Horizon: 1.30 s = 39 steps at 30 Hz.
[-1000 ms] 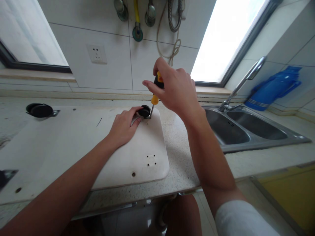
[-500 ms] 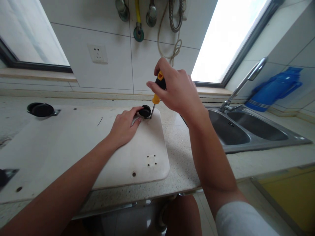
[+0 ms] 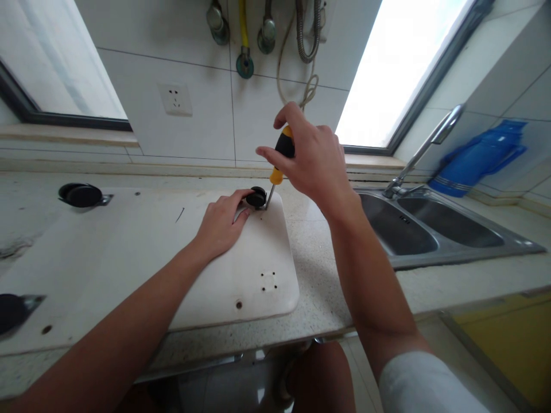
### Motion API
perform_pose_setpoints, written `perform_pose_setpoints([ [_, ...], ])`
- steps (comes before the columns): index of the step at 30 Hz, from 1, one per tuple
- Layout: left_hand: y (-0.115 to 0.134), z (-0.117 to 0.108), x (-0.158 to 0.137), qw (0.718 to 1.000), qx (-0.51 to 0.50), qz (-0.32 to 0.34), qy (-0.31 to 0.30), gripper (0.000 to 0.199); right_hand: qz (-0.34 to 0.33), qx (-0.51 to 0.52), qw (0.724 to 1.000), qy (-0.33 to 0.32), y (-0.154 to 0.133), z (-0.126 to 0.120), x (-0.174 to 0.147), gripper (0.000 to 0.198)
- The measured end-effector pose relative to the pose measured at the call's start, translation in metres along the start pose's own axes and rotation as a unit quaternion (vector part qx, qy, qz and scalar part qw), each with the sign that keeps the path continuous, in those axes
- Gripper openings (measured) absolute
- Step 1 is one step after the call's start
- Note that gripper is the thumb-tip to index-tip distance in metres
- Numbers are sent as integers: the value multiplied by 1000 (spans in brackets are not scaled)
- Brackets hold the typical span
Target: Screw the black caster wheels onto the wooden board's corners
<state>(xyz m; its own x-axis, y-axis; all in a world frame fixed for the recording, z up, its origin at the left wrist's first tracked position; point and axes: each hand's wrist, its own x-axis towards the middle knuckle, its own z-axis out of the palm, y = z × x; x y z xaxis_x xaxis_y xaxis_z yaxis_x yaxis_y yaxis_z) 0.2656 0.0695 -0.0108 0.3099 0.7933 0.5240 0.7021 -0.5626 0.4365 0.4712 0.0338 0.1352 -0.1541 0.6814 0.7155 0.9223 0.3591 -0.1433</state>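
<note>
My right hand (image 3: 316,158) grips a yellow and black screwdriver (image 3: 279,166), thumb and fingers around its handle. The shaft slants down to the base of a black caster wheel (image 3: 257,197) at the far right corner of a white board (image 3: 215,292). My left hand (image 3: 221,223) rests on the board and pinches that caster between thumb and forefinger. The screw under the tip is too small to make out. Four-hole patterns aside, the near right corner has several small screw holes (image 3: 269,281). Two more casters, one at the far left (image 3: 81,196) and one at the near left (image 3: 15,312), sit on the board.
The board lies on a speckled countertop (image 3: 318,275). To the right is a steel double sink (image 3: 396,229) with a tall faucet (image 3: 426,152) and a blue thermos jug (image 3: 482,155) behind. Pipe valves (image 3: 244,63) and a socket (image 3: 175,99) are on the tiled wall.
The view has shifted slightly. My right hand's fingers have loosened and turned a little around the screwdriver handle, while my left hand stays on the caster.
</note>
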Motion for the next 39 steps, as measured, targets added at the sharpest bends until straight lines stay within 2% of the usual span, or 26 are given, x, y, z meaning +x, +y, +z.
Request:
perform_pose_setpoints([
  [6,4,-1,-2,1000,-18,9,6,45,52,41,988,140,2,-36,-6,23],
  [9,6,-2,-4,999,-24,34,13,43,96,126,966,203,15,-34,-25,28],
  [11,7,-3,-5,998,-21,49,17,41,151,214,924,278,29,-14,-46,36],
  [13,7,-4,-5,998,-14,55,22,39,229,313,860,332,46,17,-71,46],
  [15,8,-4,-6,998,-4,53,23,39,304,382,798,355,61,50,-94,57],
  [16,8,-4,-6,998,1,51,22,40,326,402,779,353,67,66,-105,61],
  [18,7,-4,-7,999,12,48,21,42,349,407,773,339,74,92,-120,69],
  [20,7,-2,-7,999,23,42,22,47,359,416,771,323,77,110,-128,65],
  [26,7,8,4,999,7,-15,33,68,382,407,784,271,85,134,-135,68],
  [28,9,13,14,998,-17,-27,45,63,385,401,790,258,89,137,-137,66],
  [33,13,25,29,996,-56,-20,72,32,385,394,800,240,92,142,-142,58],
  [39,5,31,27,992,-89,-19,92,30,380,419,793,226,93,147,-141,61],
])
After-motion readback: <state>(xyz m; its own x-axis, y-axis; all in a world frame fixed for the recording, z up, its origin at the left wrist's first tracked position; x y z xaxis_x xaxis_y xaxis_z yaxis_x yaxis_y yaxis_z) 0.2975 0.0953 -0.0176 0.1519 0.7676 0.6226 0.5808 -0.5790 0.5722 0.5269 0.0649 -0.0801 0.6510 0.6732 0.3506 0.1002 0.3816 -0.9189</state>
